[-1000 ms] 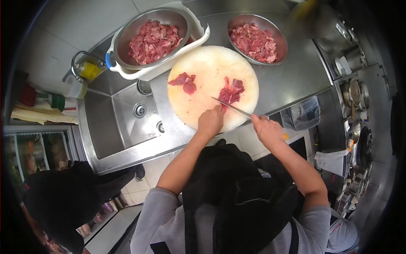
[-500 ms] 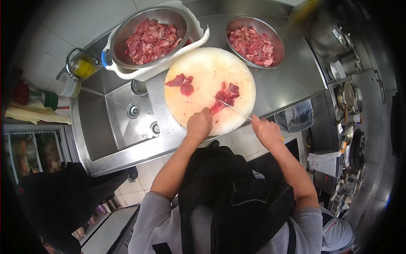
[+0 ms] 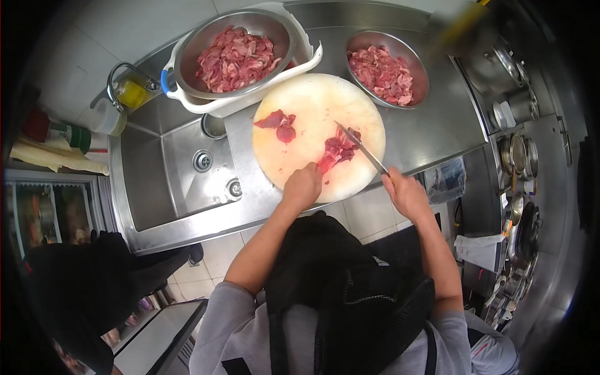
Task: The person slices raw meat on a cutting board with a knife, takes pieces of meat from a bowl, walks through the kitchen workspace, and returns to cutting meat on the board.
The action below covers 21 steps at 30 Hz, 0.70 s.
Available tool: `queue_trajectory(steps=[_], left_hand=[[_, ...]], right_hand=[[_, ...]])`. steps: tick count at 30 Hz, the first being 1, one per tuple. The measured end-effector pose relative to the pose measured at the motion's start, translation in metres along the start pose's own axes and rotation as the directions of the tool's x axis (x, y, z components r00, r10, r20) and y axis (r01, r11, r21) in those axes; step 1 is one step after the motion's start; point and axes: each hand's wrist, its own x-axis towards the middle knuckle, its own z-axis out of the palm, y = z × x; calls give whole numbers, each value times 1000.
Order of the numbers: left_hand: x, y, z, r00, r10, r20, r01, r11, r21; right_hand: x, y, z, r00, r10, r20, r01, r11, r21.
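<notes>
Knife [image 3: 370, 154] is gripped by its handle in the right hand [image 3: 407, 194], fingers wrapped. Blade is angled over the right end of the near meat piece [image 3: 337, 152], tip toward the bench's far edge; whether it's biting in can't be told. Left end of that piece is pinched by the left hand [image 3: 304, 185], likely to stop sliding; fingers are set clear of the blade.

Round cutting board [image 3: 312, 97] is placed at the near edge of the bench [image 3: 440, 131], presumably for short reach. Second meat piece [image 3: 278, 125] is parked by the board's left rim, probably out of the blade's way.

Large bowl [image 3: 284, 39], meat-filled, is seated in a white tub [image 3: 311, 61] along the far edge, behind the board's left side. Small bowl [image 3: 420, 76], also loaded, is set just off the board's far-right rim. Both are likely put there so elbow room is left up front.
</notes>
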Motion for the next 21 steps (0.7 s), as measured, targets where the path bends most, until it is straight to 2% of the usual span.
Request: queue_trajectory(steps=[1,3,4,6,8,10,11,13,17,21], left_hand=[[1,1,-1,1000,-10,-2,10,1000,-12],[1,0,-1,1000,-1,-4,1,1000,-21],[1,1,-1,1000,8,-8,-8,1000,-29],[0,3,-1,1000,14,14,-14,1000,-4],[-2,4,0,999,20,33,-20,1000,24],[-7,3,7,992,124,8,-124,987,106],[-9,1,9,992,123,9,-123,987,105],[-11,-1,10,982,176,-65,-166,977,136],[-9,-11,7,986,134,-97,-119,982,144],[-14,-10,13,975,213,-64,-196,958,209]], right_hand=[[-6,-2,3,1000,-1,1,1,1000,0],[-16,-3,11,991,-125,-55,120,989,-92],[-19,-2,17,991,-122,-53,117,989,-95],[-21,1,31,990,-141,-27,131,963,-234],[-13,0,40,990,-139,-21,130,962,-241],[0,-5,41,990,-137,-14,130,960,-247],[9,-8,40,989,-150,-11,143,961,-236],[18,-9,38,987,-158,-10,152,963,-224],[10,1,29,992,-118,38,124,965,-231],[12,8,35,994,-79,73,94,965,-244]])
